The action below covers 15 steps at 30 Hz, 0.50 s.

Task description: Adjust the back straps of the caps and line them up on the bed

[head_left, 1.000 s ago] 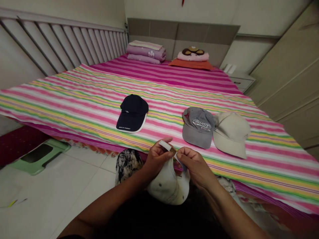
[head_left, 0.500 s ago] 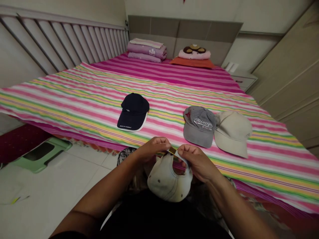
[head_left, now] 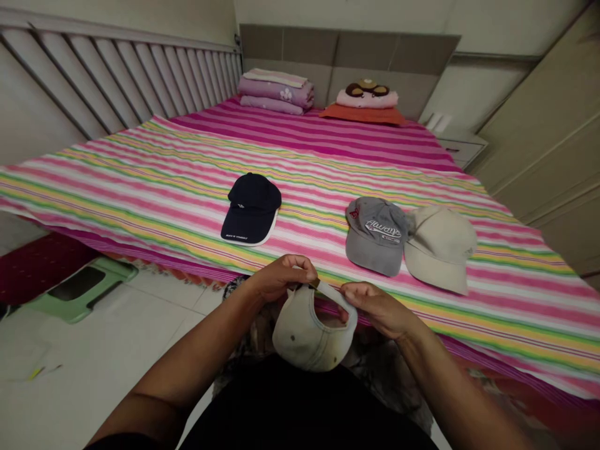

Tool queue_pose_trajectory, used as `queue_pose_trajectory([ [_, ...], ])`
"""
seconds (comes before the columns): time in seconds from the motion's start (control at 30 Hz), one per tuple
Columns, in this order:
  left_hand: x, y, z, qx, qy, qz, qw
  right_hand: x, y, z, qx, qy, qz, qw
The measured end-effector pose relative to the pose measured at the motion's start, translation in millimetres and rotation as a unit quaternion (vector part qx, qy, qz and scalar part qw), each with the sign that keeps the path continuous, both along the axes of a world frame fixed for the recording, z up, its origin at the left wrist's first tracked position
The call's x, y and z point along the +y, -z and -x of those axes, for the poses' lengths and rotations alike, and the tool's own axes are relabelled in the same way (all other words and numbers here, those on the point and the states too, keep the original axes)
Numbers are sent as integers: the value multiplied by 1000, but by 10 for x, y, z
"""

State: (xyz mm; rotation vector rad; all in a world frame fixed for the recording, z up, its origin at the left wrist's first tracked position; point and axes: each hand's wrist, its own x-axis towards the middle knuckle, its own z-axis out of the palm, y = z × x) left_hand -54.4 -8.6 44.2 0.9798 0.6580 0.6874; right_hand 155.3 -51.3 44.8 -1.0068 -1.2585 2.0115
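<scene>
The gold-coloured buckle (head_left: 315, 284) on the back strap of the cream cap (head_left: 300, 334) is mostly hidden by the left hand (head_left: 281, 278) – only a sliver shows. The lettering on the navy cap's brim (head_left: 246, 228) is too small to read, as is a yellowish scrap on the tile floor (head_left: 36, 373). The left forearm (head_left: 187, 369), right forearm (head_left: 450, 381) and dark-clothed torso (head_left: 300, 412) run off the bottom edge.

Cream cap (head_left: 300, 334), navy cap (head_left: 250, 206), rainbow-striped bedsheet (head_left: 140, 187)
</scene>
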Motion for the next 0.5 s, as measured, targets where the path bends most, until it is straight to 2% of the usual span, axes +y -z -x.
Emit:
queue_pose_trajectory([
  [0.13, 34, 5, 29, 40, 19, 0, 999, -22, 6, -17, 16, 50, -9, 999],
  [0.33, 34, -4, 38, 77, 87, 6, 993, -55, -25, 62, -18, 39, -24, 999],
  [0.5, -2, -5, 49, 94, 96, 6, 991, -93, -63, 180, -71, 56, -37, 995],
])
